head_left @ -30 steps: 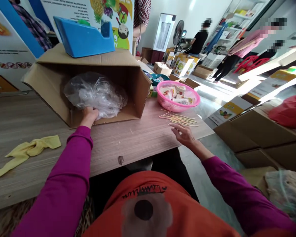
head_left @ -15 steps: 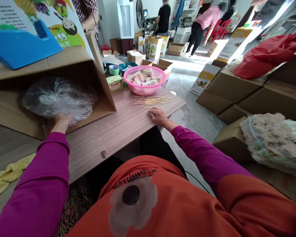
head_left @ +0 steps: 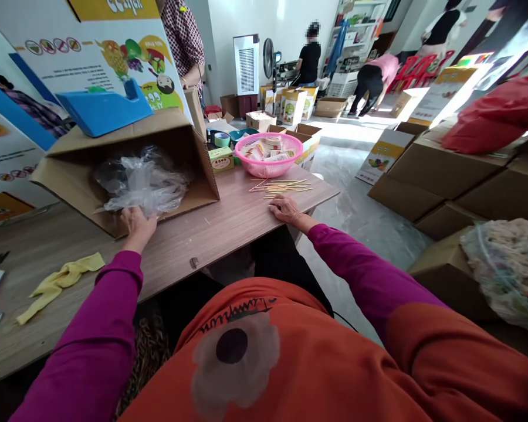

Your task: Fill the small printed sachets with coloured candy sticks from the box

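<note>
My left hand is at the mouth of a cardboard box lying on its side, its fingers closed on a clear plastic bag in a crumpled heap. Some of its fingertips are hidden in the plastic. On the table near its front edge rests my right hand, fingers curled and closed. What lies under those fingers, if anything, is hidden. Just beyond it are several thin wooden sticks, loosely spread. Behind the sticks stands a pink plastic basket filled with small printed packets.
A blue tape dispenser sits on the box. A small green box and a roll of green tape are left of the basket. A yellow cloth lies at left. Cartons are stacked at right. Several people work in the background.
The view has swung left, showing more of the table. My left hand has shifted slightly along the box opening, and the plastic is bunched differently. My right hand stays by the sticks.
</note>
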Action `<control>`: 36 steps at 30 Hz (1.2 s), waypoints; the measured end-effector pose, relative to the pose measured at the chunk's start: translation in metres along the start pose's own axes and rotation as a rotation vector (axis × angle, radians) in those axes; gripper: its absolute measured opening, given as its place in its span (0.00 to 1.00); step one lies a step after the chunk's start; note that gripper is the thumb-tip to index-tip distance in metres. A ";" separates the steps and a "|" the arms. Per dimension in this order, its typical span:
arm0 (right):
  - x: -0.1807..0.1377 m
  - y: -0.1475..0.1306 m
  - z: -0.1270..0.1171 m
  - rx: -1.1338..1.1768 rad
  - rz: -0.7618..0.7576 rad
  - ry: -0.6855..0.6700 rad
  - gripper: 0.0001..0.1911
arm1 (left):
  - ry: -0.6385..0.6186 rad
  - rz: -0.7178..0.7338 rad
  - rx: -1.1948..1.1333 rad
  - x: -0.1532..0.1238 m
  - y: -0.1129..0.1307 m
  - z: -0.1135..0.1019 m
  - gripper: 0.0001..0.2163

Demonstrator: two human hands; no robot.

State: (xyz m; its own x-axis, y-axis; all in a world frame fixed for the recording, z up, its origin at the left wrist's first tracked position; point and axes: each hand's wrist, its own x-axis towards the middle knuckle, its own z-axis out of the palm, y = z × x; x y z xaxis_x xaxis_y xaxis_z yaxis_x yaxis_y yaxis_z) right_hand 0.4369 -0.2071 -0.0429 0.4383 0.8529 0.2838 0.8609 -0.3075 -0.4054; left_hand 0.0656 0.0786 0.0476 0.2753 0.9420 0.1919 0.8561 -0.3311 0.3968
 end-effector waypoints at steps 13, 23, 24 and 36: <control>0.005 -0.007 -0.021 0.038 -0.083 -0.103 0.10 | -0.078 0.114 0.179 -0.013 -0.006 0.020 0.28; 0.005 0.015 -0.013 0.135 -0.132 -0.064 0.09 | 0.016 0.145 -0.038 -0.025 -0.015 0.043 0.43; 0.004 0.017 -0.011 0.149 -0.126 -0.047 0.10 | 0.039 0.164 -0.064 -0.033 -0.022 0.041 0.46; -0.012 0.031 -0.001 0.251 -0.178 0.116 0.11 | 0.252 0.186 -0.002 -0.153 -0.091 0.015 0.35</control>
State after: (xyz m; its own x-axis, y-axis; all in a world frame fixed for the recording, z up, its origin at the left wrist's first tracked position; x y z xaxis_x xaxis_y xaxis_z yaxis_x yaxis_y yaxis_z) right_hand 0.4582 -0.2276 -0.0578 0.3254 0.8257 0.4608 0.8424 -0.0318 -0.5379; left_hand -0.0479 -0.0348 -0.0309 0.3096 0.8221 0.4778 0.8002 -0.4967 0.3361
